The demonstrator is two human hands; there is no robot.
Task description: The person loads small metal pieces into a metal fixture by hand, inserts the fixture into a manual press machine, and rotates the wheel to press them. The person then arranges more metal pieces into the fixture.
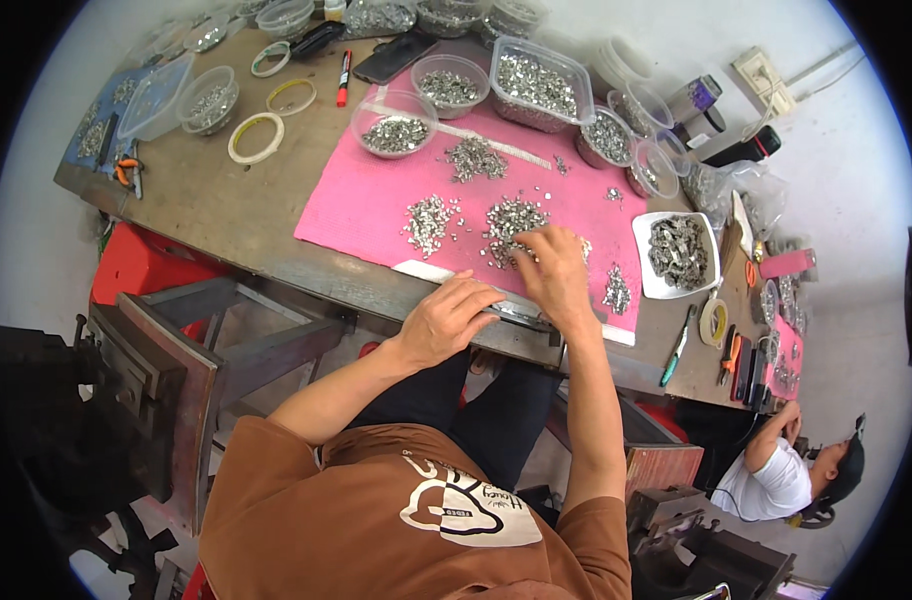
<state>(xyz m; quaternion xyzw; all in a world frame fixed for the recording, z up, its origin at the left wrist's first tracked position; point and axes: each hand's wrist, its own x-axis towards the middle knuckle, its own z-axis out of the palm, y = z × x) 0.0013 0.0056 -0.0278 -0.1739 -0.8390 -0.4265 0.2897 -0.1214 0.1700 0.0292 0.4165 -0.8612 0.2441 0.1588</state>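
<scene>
Right hand (556,268) at metallic pieces (510,219) — small, shiny; loosely heaped.

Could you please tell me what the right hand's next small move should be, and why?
Perhaps the right hand should pinch up a single piece, since it is down at a pile of small metal pieces on the pink mat; whether it holds one is too small to tell.

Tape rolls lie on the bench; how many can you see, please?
4: one roll at upper left, a second roll below it, a third roll below that, and a fourth roll right of the pink mat. Others may be hidden.
</scene>
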